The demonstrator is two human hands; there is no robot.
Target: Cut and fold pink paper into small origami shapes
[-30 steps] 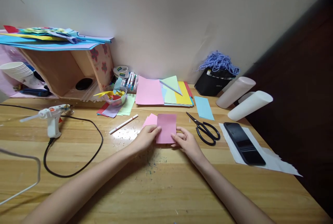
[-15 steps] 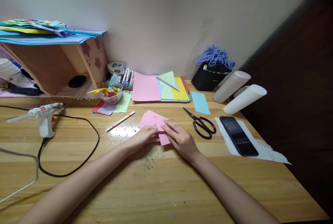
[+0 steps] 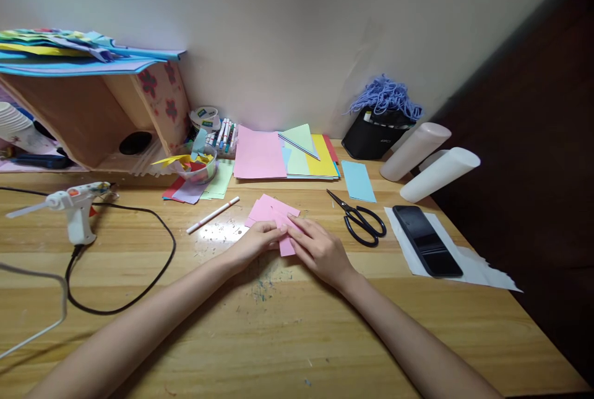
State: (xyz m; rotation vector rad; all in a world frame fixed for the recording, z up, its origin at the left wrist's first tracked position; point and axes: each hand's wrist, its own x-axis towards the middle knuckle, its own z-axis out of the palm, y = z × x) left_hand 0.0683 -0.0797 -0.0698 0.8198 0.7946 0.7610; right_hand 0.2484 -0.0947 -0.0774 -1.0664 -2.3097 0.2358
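Note:
Between my hands is a small piece of pink paper (image 3: 287, 247), partly covered by my fingers. My left hand (image 3: 256, 242) pinches its left side between thumb and fingers. My right hand (image 3: 320, 249) grips the right side, fingertips pressed on its upper face. Just beyond lie more pink paper pieces (image 3: 265, 206), overlapping on the table. A white marker (image 3: 213, 214) lies to the left of my left hand. Black-handled scissors (image 3: 359, 220) rest to the right, blades pointing away from me and leftward.
On the left stands a white glue gun (image 3: 78, 210) with a looping black cord. Stacked coloured paper (image 3: 261, 154) lies at the back by the wall. A phone (image 3: 427, 241) rests on white paper at right, near two white rolls (image 3: 440, 174) and a black pouch (image 3: 377, 134).
My fingertips have drawn closer together on the pink paper, the right hand shifting slightly left. The whole view has moved a little.

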